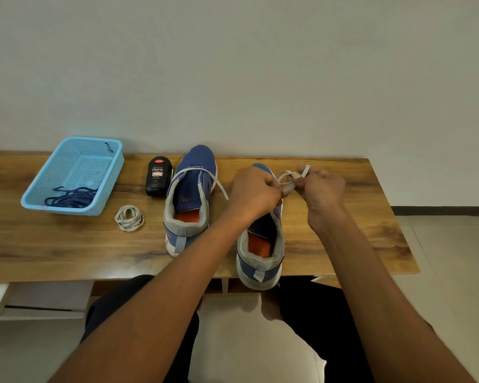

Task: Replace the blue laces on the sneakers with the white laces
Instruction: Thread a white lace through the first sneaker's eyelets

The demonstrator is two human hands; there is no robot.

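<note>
Sneakers are set side by side on a long wooden table (343, 244), toes toward the pale wall (233, 64) that the table's far edge meets. Bare wood is left at the table's left end in front of the basket and at its right end beyond the hands; the right end is cut at an angle, with tiled floor (454, 272) beside it. The right sneaker (260, 261) is placed with its heel hanging just over the near edge, while the left sneaker (188, 205) is kept further in.

A light blue basket (75, 150) is seen near the far left edge, and the blue laces (72, 197) are piled in its near corner. Between basket and left sneaker, a black bottle (158, 176) is laid flat; "Cherry" can be read on its label, the smaller print cannot. A coiled white lace (129, 217) is left on the wood just in front of the bottle, apart from it.

Both forearms are stretched forward over the near edge. The left hand (256, 192) and right hand (322, 192) are held above the front of the right sneaker, fingers curled, each pinching a white lace (288, 178) that is looped between them. Another white lace (219, 183) is draped across the left sneaker, one end lying toward the right.
</note>
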